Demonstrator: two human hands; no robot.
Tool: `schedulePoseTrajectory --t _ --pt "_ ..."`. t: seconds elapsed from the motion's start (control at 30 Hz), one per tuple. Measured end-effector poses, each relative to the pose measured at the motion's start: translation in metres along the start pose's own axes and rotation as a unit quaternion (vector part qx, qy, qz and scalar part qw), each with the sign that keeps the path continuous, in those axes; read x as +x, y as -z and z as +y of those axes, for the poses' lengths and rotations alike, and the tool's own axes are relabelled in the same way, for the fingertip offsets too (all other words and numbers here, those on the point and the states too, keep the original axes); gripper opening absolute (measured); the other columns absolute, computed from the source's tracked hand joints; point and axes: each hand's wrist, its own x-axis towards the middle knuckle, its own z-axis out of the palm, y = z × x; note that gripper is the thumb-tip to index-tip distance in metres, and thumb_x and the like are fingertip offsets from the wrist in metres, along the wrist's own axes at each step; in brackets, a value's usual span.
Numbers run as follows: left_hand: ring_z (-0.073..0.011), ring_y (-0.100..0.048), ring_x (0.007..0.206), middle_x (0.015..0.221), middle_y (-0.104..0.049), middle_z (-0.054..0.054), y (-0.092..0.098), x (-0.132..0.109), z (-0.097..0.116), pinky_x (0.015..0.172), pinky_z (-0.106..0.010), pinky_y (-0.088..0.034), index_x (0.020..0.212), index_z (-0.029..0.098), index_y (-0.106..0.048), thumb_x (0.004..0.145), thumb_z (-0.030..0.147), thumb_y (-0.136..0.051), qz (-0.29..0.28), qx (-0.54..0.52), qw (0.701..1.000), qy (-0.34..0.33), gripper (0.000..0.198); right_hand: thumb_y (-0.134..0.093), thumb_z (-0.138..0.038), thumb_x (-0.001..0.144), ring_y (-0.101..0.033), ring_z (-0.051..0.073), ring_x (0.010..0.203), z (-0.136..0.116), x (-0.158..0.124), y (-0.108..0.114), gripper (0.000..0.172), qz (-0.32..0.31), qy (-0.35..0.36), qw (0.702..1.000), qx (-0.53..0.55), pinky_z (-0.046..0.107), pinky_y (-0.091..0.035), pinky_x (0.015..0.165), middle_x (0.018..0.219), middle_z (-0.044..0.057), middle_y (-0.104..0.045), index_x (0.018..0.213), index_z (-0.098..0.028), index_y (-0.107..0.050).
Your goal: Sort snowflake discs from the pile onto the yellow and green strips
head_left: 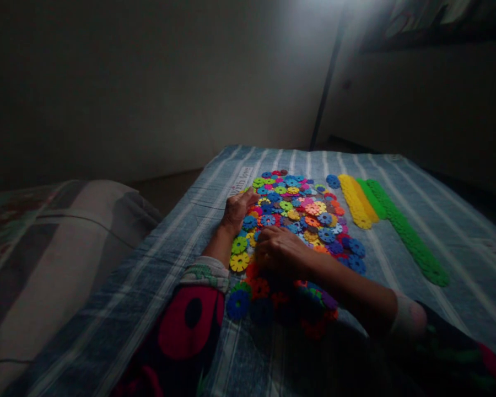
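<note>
A wide spread of flower-shaped plastic discs [313,208] in many colours lies on the striped blue cloth. At its left edge rests my left hand [236,212], fingers stretched out over the discs and holding nothing that I can see. Lower down, my right hand [279,251] reaches into the spread with its fingers bent down and together. Whatever is between those fingertips is hidden by the hand. Just below my left hand are a yellow-green disc [238,245] and a yellow disc [240,262]. A blue disc [238,304] lies nearer to me.
To the right, discs of one colour lie overlapped in rows: a yellow row [352,199], an orange-yellow row [366,201], a short green row [372,201] and a long green row [411,237]. Blue discs [333,181] sit beside them. A cloth-covered surface [66,264] stands at left.
</note>
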Motion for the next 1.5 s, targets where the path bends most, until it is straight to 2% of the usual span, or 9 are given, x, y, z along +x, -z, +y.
schedulePoseTrajectory --t 0.13,0.23,0.33,0.43,0.57,0.7,0.97,1.3,1.5 --pt "-0.0281 -0.07 0.1 0.082 -0.075 -0.012 0.0 0.003 0.002 0.092 -0.04 -0.051 0.068 0.017 -0.065 0.06 0.063 -0.077 -0.001 0.001 1.0 0.007 0.048 -0.063 -0.011 0.083 -0.061 0.014 0.083 0.003 -0.001 0.001 0.013 0.034 -0.02 0.993 0.115 0.024 -0.047 0.074 0.092 0.005 -0.071 0.074 -0.018 -0.07" --pt "-0.0269 -0.07 0.095 0.08 -0.075 -0.011 0.001 0.005 0.002 0.091 -0.039 -0.052 0.069 0.017 -0.066 0.061 0.06 -0.078 0.006 -0.001 1.0 0.011 0.046 -0.065 -0.007 0.079 -0.064 0.014 0.083 0.022 -0.013 0.014 0.013 0.092 -0.05 0.982 0.158 0.025 -0.048 0.074 0.093 0.005 -0.071 0.071 -0.017 -0.07" --pt "-0.0253 -0.071 0.092 0.078 -0.074 -0.01 0.001 0.006 0.003 0.089 -0.038 -0.053 0.071 0.016 -0.067 0.064 0.057 -0.077 0.009 0.0 1.0 0.012 0.042 -0.065 -0.009 0.079 -0.066 0.016 0.087 0.062 -0.042 0.034 0.012 0.181 -0.091 0.965 0.163 0.03 -0.051 0.079 0.097 0.007 -0.072 0.071 -0.017 -0.071" --pt "-0.0249 -0.071 0.091 0.077 -0.074 -0.01 0.0 0.004 0.005 0.089 -0.038 -0.053 0.072 0.016 -0.067 0.066 0.054 -0.076 0.01 0.0 1.0 0.012 0.039 -0.066 -0.013 0.077 -0.067 0.019 0.084 0.113 -0.086 0.053 0.012 0.231 -0.163 0.952 0.12 0.033 -0.052 0.078 0.09 0.006 -0.073 0.067 -0.018 -0.071" --pt "-0.0249 -0.071 0.09 0.077 -0.073 -0.01 -0.001 0.003 0.006 0.09 -0.038 -0.052 0.071 0.015 -0.068 0.066 0.053 -0.076 0.012 0.0 1.0 0.012 0.039 -0.066 -0.015 0.072 -0.068 0.02 0.081 0.168 -0.144 0.068 0.011 0.227 -0.289 0.929 0.041 0.033 -0.052 0.079 0.085 0.005 -0.074 0.066 -0.019 -0.073" --pt "-0.0232 -0.07 0.087 0.076 -0.073 -0.009 -0.001 0.005 0.005 0.089 -0.036 -0.052 0.073 0.014 -0.07 0.066 0.053 -0.076 0.016 0.005 1.0 0.014 0.039 -0.064 -0.023 0.072 -0.069 0.021 0.08 0.195 -0.176 0.07 0.012 0.206 -0.341 0.917 -0.008 0.031 -0.052 0.076 0.083 0.005 -0.075 0.07 -0.02 -0.076" --pt "-0.0231 -0.07 0.088 0.079 -0.074 -0.01 0.001 0.006 0.003 0.089 -0.035 -0.053 0.075 0.014 -0.071 0.067 0.052 -0.076 0.014 0.004 1.0 0.014 0.039 -0.064 -0.027 0.07 -0.07 0.02 0.08 0.211 -0.182 0.058 0.014 0.181 -0.357 0.916 -0.017 0.028 -0.053 0.074 0.081 0.004 -0.077 0.069 -0.021 -0.077" --pt "-0.0243 -0.07 0.093 0.08 -0.074 -0.011 0.001 0.005 0.005 0.088 -0.034 -0.052 0.074 0.015 -0.07 0.07 0.053 -0.074 0.017 0.015 1.0 0.017 0.039 -0.065 -0.024 0.072 -0.071 0.021 0.078 0.214 -0.177 0.051 0.015 0.186 -0.361 0.914 0.006 0.028 -0.053 0.071 0.082 0.006 -0.077 0.072 -0.019 -0.079" --pt "-0.0267 -0.07 0.095 0.081 -0.074 -0.011 -0.001 0.003 0.007 0.088 -0.038 -0.053 0.072 0.016 -0.068 0.066 0.055 -0.076 0.008 0.011 1.0 0.013 0.041 -0.064 -0.017 0.073 -0.072 0.021 0.08 0.209 -0.169 0.047 0.016 0.178 -0.379 0.908 -0.006 0.027 -0.054 0.072 0.085 0.007 -0.078 0.074 -0.017 -0.08"
